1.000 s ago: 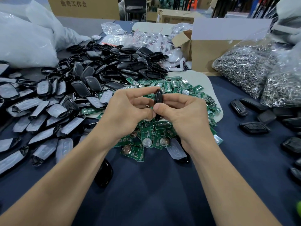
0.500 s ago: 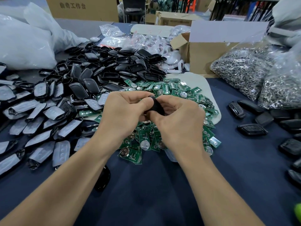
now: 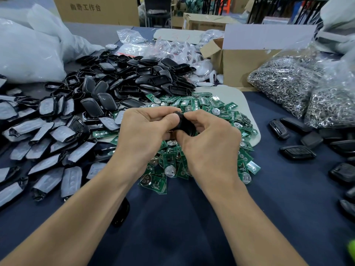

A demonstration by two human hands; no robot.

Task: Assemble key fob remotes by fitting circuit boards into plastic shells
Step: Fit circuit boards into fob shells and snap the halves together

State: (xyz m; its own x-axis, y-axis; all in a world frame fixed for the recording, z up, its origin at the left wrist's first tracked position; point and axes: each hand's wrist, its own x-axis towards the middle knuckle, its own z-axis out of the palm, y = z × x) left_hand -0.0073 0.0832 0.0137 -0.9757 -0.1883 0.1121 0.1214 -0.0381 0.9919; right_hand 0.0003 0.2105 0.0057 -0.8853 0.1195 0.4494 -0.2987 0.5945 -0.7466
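Key fob shell: held at frame centre, pinched by both grips, left hand from left, right hand from right; seemed tilted upper-left to lower-right.

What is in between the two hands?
A black key fob shell: the left hand and right hand both pinch it, above the heap of green circuit boards. The head view shows it.

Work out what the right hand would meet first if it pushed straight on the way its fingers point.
Probably the left hand, directly across the small black plastic key fob that it and the right hand both grip; depth unclear.
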